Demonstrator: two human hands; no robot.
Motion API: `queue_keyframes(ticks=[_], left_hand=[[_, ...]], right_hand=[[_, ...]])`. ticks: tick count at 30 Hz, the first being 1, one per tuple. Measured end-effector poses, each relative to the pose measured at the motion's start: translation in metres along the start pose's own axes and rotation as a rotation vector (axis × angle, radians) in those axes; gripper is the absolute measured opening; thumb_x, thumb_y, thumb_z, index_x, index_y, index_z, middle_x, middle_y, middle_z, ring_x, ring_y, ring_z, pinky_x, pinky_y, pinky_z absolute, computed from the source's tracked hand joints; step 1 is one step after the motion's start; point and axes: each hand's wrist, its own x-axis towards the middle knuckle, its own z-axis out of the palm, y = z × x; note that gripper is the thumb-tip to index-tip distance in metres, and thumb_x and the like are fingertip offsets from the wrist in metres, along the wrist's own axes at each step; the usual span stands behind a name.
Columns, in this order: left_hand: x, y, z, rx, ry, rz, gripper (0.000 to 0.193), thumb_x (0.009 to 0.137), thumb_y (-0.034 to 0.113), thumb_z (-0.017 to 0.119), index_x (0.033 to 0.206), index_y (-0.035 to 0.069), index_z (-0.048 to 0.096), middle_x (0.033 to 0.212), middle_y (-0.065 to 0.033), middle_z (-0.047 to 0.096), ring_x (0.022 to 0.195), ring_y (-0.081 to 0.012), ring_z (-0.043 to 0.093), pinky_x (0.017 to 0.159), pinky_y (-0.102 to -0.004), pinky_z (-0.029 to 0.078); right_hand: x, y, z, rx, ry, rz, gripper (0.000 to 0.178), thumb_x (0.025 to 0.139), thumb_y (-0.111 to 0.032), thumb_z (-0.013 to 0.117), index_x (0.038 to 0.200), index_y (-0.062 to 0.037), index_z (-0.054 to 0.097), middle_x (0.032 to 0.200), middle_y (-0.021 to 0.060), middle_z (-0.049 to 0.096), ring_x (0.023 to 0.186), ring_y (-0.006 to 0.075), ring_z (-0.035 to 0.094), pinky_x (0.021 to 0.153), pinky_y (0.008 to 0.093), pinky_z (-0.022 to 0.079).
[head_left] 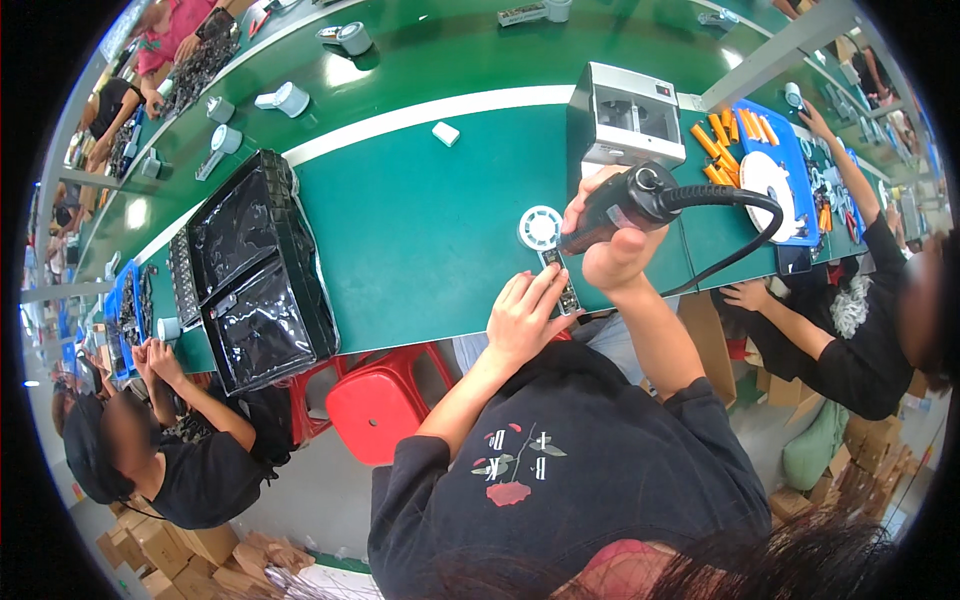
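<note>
My right hand (625, 255) is wrapped round a thick black electric screwdriver (628, 205), which is tilted with its tip end low over the work. A ribbed cable (735, 195) curves from its back end down to the right. Under the tip lies a small white housing with a round slotted head (541, 229) and a narrow handle, where dark parts like a circuit board (569, 299) show. My left hand (525, 318) grips the handle near the table's front edge, fingers along it. The exact spot where the tip meets the housing is hidden.
A black bin lined with plastic (255, 270) stands left. A grey-white machine (630, 115) sits ahead, beside a blue tray (800, 225) and orange cylinders (715, 145). A small white piece (446, 133) lies on the green table (420, 220). Red stools (375, 410) and co-workers flank me.
</note>
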Motion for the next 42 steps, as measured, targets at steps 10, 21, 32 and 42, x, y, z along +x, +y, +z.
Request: queue_keyframes(ticks=[10,21,32,42], left_hand=[[-0.001,0.0,0.001,-0.011,0.011,-0.005,0.058,0.07,0.03,0.079,0.119,0.004,0.064,0.124,-0.0092,0.06,0.095,-0.0301,0.06,0.09,-0.0407,0.05],[-0.002,-0.001,0.0,-0.019,-0.017,0.008,0.064,0.067,0.025,0.076,0.124,0.003,0.06,0.129,-0.0108,0.056,0.099,-0.0308,0.059,0.094,-0.0418,0.048],[-0.001,0.009,0.005,-0.093,-0.014,-0.127,0.061,0.068,0.015,0.077,0.125,0.002,0.06,0.128,-0.0134,0.056,0.102,-0.0324,0.057,0.092,-0.0421,0.047],[0.002,0.014,0.021,-0.003,0.101,-0.117,0.058,0.068,0.02,0.083,0.12,0.004,0.063,0.125,-0.0126,0.057,0.109,-0.035,0.055,0.09,-0.0439,0.048]], right_hand=[[-0.007,0.002,-0.01,0.172,-0.135,0.111,0.093,0.07,-0.085,0.056,0.102,0.0023,0.05,0.078,0.0102,0.056,0.059,0.0169,0.06,0.051,0.0274,0.049],[-0.013,0.007,-0.012,0.213,-0.207,0.227,0.101,0.055,-0.091,0.06,0.092,0.0015,0.046,0.08,0.0079,0.053,0.061,0.0149,0.057,0.054,0.0266,0.049],[0.029,-0.032,-0.052,-0.05,0.084,-0.125,0.091,0.085,-0.081,0.037,0.105,0.0065,0.053,0.091,0.0206,0.062,0.058,0.0226,0.064,0.054,0.0309,0.052],[0.071,-0.017,-0.066,-0.182,0.149,-0.17,0.078,0.09,-0.072,0.041,0.088,0.0039,0.055,0.07,0.0105,0.056,0.053,0.019,0.059,0.048,0.0301,0.049]])
